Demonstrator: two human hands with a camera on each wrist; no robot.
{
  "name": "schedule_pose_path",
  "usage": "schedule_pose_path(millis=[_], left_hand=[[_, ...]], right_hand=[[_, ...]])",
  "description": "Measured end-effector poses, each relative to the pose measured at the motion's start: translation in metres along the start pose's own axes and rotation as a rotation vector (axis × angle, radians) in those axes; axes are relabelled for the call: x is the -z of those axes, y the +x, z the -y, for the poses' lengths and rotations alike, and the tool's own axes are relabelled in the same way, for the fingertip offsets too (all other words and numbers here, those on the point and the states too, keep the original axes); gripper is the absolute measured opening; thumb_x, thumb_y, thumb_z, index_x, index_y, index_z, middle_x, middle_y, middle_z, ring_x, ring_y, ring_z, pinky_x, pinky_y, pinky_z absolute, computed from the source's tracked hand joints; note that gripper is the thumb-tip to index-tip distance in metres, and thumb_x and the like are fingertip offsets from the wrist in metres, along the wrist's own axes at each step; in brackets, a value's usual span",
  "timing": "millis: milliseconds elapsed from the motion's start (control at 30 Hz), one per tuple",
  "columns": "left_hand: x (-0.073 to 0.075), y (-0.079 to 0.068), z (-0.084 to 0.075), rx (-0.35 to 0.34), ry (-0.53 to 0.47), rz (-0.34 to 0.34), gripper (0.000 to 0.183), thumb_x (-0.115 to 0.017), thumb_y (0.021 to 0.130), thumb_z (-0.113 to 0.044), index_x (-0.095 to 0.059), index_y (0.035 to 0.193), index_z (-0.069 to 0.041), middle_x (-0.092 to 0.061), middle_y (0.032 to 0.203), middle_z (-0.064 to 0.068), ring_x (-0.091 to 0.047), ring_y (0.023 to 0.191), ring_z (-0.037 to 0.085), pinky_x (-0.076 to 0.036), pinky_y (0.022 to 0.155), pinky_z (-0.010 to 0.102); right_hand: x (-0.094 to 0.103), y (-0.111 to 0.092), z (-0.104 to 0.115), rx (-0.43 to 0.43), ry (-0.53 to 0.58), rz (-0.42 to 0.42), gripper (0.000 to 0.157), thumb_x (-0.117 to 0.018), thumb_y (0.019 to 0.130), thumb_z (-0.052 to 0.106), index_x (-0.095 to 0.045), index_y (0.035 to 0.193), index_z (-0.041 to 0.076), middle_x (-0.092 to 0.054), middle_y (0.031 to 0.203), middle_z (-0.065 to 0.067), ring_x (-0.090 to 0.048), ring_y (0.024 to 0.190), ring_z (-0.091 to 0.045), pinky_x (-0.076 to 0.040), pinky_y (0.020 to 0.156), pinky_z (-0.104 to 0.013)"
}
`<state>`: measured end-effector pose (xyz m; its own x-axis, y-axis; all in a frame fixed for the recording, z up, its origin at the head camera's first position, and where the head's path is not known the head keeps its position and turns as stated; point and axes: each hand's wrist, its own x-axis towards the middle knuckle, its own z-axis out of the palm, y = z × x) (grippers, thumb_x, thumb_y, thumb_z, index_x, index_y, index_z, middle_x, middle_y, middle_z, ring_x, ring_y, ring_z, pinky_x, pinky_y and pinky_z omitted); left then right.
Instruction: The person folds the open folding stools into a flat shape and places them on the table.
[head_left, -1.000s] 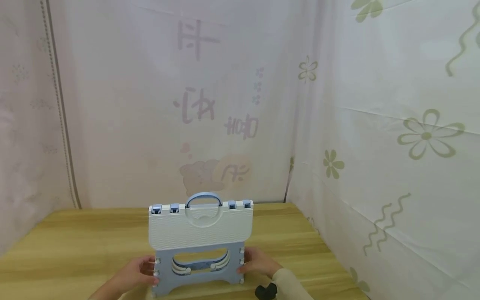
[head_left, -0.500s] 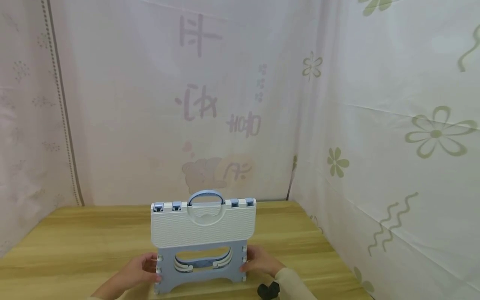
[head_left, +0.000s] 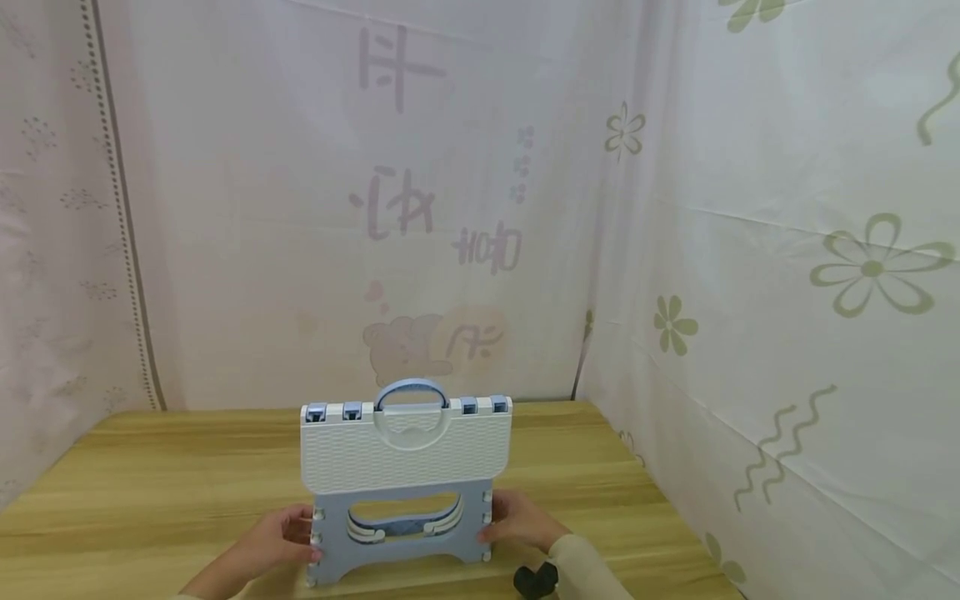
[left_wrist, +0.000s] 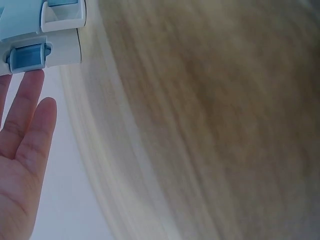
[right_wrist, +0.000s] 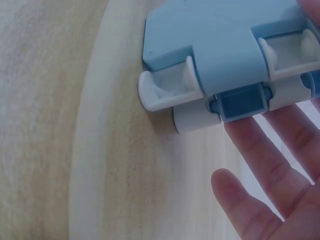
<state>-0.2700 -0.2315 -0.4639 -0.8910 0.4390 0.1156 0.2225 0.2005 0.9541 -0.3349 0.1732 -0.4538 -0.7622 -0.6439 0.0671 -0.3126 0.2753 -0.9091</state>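
A folding stool (head_left: pixel 405 454), white on top with light blue legs, stands folded and upright on the wooden table in the head view. A blue carry handle (head_left: pixel 412 385) arches from its top edge. At the lower left side, my left hand (head_left: pixel 262 546) grips the leg panel, thumb in front. My right hand (head_left: pixel 525 523) does the same on the right side. In the left wrist view, a fingertip touches a blue hinge (left_wrist: pixel 28 57). Fingers of the right hand reach the white and blue hinged edge (right_wrist: pixel 242 102) in the right wrist view, the little finger apart from it.
The wooden table (head_left: pixel 187 475) extends around the stool. A small black object (head_left: pixel 536 581) is beside the right sleeve. Light curtains printed with flowers (head_left: pixel 862 267) close off the back and both sides.
The head view has shifted slightly since the earliest frame. The stool and both hands keep the same places relative to each other.
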Motion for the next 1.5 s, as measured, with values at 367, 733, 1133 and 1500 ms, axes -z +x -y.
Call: schedule_pose_path(millis=[367,733,1133,1500], left_hand=[[0.0012,-0.0011,-0.0015,-0.007,-0.003,0.0,0.055,-0.077,0.081,-0.007,-0.043,0.11,0.026,-0.067,0.104,0.024,-0.063,0.088,0.004,-0.053,0.075,0.023],[0.0024,-0.0001,-0.0026,0.03,0.051,-0.029,0.052,-0.077,0.082,-0.007,-0.047,0.11,0.024,-0.067,0.104,0.025,-0.066,0.094,0.027,-0.056,0.078,0.034],[-0.0007,-0.0012,-0.0014,0.02,0.059,-0.035,0.063,-0.08,0.08,-0.02,-0.047,0.109,0.025,-0.067,0.103,0.027,-0.066,0.093,0.029,-0.056,0.078,0.035],[-0.0019,-0.0016,-0.0018,0.025,0.053,-0.046,0.052,-0.077,0.082,-0.007,-0.046,0.109,0.026,-0.067,0.102,0.026,-0.066,0.089,0.017,-0.056,0.077,0.033]], right_hand=[[-0.001,0.0018,0.0012,-0.017,0.008,-0.017,0.051,-0.073,0.078,0.002,-0.056,0.124,-0.011,-0.064,0.119,-0.023,-0.062,0.107,-0.024,-0.05,0.089,-0.029],[-0.0008,0.0018,0.003,-0.006,0.02,-0.013,0.049,-0.072,0.08,-0.001,-0.055,0.124,-0.013,-0.064,0.119,-0.024,-0.062,0.107,-0.023,-0.05,0.091,-0.034],[-0.0029,-0.0009,0.0051,-0.029,0.016,-0.025,0.044,-0.071,0.079,-0.003,-0.057,0.12,-0.014,-0.066,0.114,-0.023,-0.063,0.101,-0.02,-0.051,0.087,-0.03],[-0.004,-0.0022,0.0016,-0.008,0.03,-0.02,0.044,-0.07,0.079,-0.002,-0.057,0.119,-0.014,-0.067,0.113,-0.024,-0.064,0.099,-0.017,-0.051,0.083,-0.024]])
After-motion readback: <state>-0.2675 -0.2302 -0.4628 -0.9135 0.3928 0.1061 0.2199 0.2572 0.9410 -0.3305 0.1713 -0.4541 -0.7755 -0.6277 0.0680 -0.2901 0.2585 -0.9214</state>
